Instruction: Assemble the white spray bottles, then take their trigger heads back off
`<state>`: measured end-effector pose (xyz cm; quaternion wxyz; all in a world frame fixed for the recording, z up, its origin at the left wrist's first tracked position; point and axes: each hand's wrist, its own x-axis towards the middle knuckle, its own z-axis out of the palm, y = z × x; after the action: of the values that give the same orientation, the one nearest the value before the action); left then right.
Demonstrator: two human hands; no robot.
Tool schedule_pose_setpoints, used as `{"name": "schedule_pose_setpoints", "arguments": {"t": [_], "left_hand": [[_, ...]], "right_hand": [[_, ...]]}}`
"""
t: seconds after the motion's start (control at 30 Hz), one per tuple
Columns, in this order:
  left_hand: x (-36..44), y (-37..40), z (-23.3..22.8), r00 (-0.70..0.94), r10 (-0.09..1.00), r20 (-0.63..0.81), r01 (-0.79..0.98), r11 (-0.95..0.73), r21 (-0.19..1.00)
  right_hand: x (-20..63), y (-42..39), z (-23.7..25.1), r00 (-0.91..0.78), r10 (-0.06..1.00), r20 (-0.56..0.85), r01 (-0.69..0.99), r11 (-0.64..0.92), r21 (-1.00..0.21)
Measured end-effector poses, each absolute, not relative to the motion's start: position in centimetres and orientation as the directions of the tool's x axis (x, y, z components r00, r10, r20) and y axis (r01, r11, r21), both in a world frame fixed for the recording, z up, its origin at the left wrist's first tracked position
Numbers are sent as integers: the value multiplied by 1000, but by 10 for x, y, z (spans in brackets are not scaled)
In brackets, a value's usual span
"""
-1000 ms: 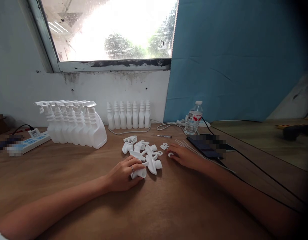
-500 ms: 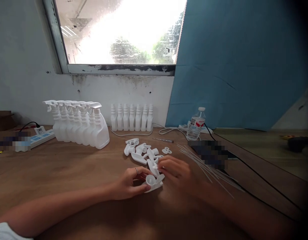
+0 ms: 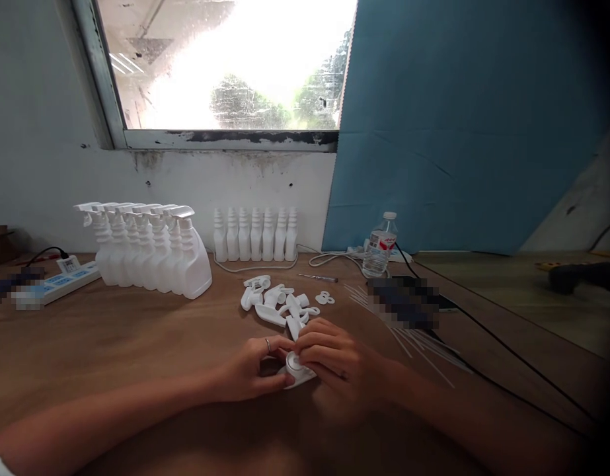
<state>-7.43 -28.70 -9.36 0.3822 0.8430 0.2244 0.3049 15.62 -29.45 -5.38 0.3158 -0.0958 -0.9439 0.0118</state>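
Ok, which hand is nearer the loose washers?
Right. The right hand is on the near side of the washers, apart from them, at the sprayer head; the left hand is farther off, to the near left, holding that head.

A labelled water bottle (image 3: 380,254) stands upright. Behind the bottle hangs a blue cloth (image 3: 448,119); above and left of the bottle, a grimy window (image 3: 225,66); far to the bottle's left, a white power strip (image 3: 61,285); just in front, dark blurred devices (image 3: 404,304).

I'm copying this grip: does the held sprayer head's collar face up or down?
Up: the collar, in the left hand, shows its round rim.
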Motion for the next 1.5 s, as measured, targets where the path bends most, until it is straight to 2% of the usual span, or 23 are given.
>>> {"name": "schedule_pose_setpoints", "arguments": {"t": [0.23, 0.37, 0.47, 0.6, 0.77, 0.97, 1.23, 1.4, 1.5], "left_hand": [[-76, -289, -96, 720, 609, 333, 133, -592, 795], [-77, -290, -97, 706, 632, 319, 136, -563, 815], [-78, -290, -98, 695, 638, 333, 183, -604, 775], [-79, -290, -99, 691, 640, 336, 217, -627, 748], [-78, -292, -100, 675, 654, 343, 303, -669, 679], [-79, -290, -98, 728, 547, 412, 276, -785, 555], [-79, -289, -96, 733, 524, 434, 280, -814, 509], [-77, -288, -93, 755, 447, 480, 208, -857, 472], [-75, -288, -92, 766, 419, 488, 193, -873, 447]], "right_hand": [[160, -295, -55, -788, 257, 559, 213, 966, -144], [160, -293, -59, -788, 210, 579, 220, 974, -53], [158, -294, -60, -795, 175, 580, 234, 972, 27], [155, -297, -60, -777, 156, 609, 233, 971, 49], [157, -295, -63, -767, 225, 601, 268, 963, -19], [157, -293, -64, -775, 217, 593, 231, 972, -54], [156, -294, -65, -783, 253, 568, 236, 966, -104], [157, -295, -66, -784, 326, 528, 242, 944, -224], [157, -295, -66, -784, 324, 529, 207, 940, -270]]}}
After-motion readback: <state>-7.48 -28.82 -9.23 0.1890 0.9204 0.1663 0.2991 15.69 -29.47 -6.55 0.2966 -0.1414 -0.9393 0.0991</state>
